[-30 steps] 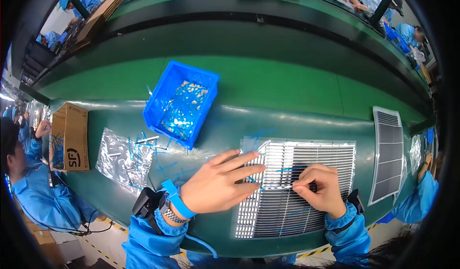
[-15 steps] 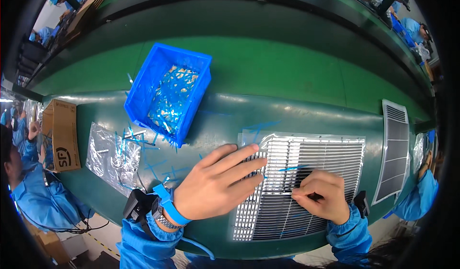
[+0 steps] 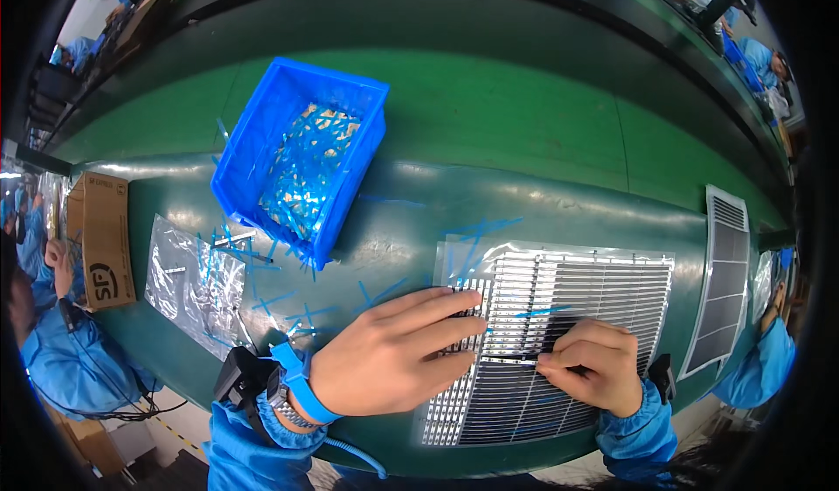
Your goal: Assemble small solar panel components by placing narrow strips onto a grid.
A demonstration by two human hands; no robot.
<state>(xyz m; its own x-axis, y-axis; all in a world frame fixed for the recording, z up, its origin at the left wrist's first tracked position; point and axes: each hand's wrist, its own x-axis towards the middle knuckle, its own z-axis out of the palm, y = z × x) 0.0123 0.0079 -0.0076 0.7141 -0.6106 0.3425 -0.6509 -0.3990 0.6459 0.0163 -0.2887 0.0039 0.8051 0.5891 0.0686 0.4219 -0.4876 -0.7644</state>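
A clear-edged sheet [image 3: 603,303] with rows of thin black and silvery strips lies on the bench in front of me. My left hand [image 3: 398,347] is flat with fingers stretched out, its fingertips resting on the sheet's left columns. My right hand [image 3: 599,364] is closed in a pinch over the middle of the sheet. Thumb and forefinger meet at the end of a thin strip [image 3: 514,361] that lies along a row; the exact grip is partly hidden by the fingers. A blue sliver of film [image 3: 544,312] lies across the strips just above my right hand.
A blue bin [image 3: 234,172] of blue and pale scraps stands beyond my left hand. A clear plastic bag [image 3: 192,285], loose blue slivers and a cardboard box [image 3: 109,242] are at left. Another striped sheet [image 3: 721,281] lies at right. Co-workers in blue sit on both sides.
My right hand's pinch has shifted slightly toward me along the sheet. My left hand stays flat at the sheet's left columns. The whole view has moved a little.
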